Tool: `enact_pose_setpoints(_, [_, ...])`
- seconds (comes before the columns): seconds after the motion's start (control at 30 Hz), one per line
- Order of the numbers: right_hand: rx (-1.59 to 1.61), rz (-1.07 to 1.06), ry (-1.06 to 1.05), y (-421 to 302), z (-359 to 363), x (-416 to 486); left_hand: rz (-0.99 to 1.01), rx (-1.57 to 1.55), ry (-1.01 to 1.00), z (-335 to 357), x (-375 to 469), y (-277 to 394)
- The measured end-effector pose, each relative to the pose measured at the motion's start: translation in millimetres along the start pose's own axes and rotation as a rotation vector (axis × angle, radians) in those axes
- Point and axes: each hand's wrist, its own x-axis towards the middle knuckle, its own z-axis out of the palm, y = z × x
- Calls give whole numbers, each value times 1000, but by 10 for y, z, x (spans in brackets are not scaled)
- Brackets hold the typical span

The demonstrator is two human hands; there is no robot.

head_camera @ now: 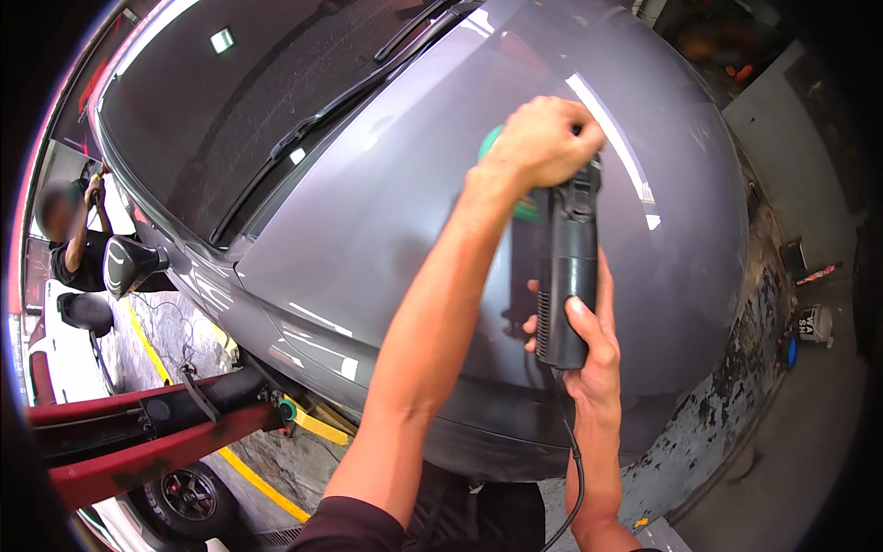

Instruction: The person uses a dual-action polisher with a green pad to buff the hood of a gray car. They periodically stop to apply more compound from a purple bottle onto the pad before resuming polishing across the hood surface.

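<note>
A black corded polishing machine (567, 276) lies over the glossy grey car hood (386, 241), its green pad (489, 141) partly covered by my left hand (545, 141). That hand is closed over the front of the machine. My right hand (594, 338) wraps the rear of its body from below, thumb on the near side. From the machine's end a black cable (578, 462) runs down past my right forearm. Whether the pad touches the paint is hidden.
Windshield (276, 62) and wiper (331, 103) lie beyond the hood. A side mirror (131, 265) juts out left, near another person (83, 241) holding a tool. Below are a red lift arm (172, 448) and a wheel (190, 493). A bucket (815, 326) stands at right.
</note>
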Motion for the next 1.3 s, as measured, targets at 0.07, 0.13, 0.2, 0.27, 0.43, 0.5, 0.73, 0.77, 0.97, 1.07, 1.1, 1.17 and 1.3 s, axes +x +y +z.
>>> enact_pose_setpoints(0.07, [-12,29,-51,2,174,123,-9,3,30,-276,-34,-179])
enact_pose_setpoints(0.13, [-20,72,-105,32,368,244,5,17,77,-596,-99,-373])
enact_pose_setpoints(0.2, [-41,99,-159,69,541,383,-32,20,112,-924,-197,-475])
enact_pose_setpoints(0.27, [-47,138,-219,85,752,492,-28,7,162,-1269,-314,-592])
enact_pose_setpoints(0.43, [-49,186,-362,108,1081,722,-9,-9,287,-1846,-551,-814])
enact_pose_setpoints(0.5, [-61,186,-383,76,1123,810,-65,-33,330,-1936,-611,-852])
enact_pose_setpoints(0.73, [-64,195,-335,-155,995,1167,-44,98,328,-1857,-178,-977])
enact_pose_setpoints(0.77, [-72,186,-313,-192,957,1250,-38,139,295,-1829,-35,-997])
enact_pose_setpoints(0.97, [-131,11,-283,-429,738,1762,58,99,274,-1543,900,-1267])
enact_pose_setpoints(1.07, [-250,-23,-241,-489,699,1802,-11,65,244,-1488,1011,-1185])
enact_pose_setpoints(1.1, [-232,-9,-249,-476,700,1772,-45,53,233,-1480,1009,-1174])
enact_pose_setpoints(1.17, [-191,11,-271,-436,748,1710,25,47,232,-1539,902,-1199])
enact_pose_setpoints(1.3, [-74,95,-285,-212,881,1404,30,131,240,-1723,315,-1102])
